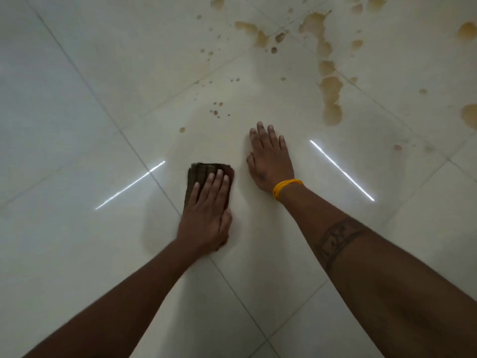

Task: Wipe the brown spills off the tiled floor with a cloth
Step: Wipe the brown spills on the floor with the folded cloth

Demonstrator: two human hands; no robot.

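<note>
- On the tiled floor, just left of the right hand: folded brown cloth, left hand pressing it flat, fingers straight.
- Right hand splayed, palm down on bare tile, holding nothing.
- Cloth looks soft, light, likely damp; best pressed from on top.
- Brown spills beyond the right hand, unwiped.

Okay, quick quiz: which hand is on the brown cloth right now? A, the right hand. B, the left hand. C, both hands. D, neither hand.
B: the left hand lies with straight fingers on the brown cloth, while the right hand, above the yellow wristband, rests flat on the bare tiled floor.
</note>
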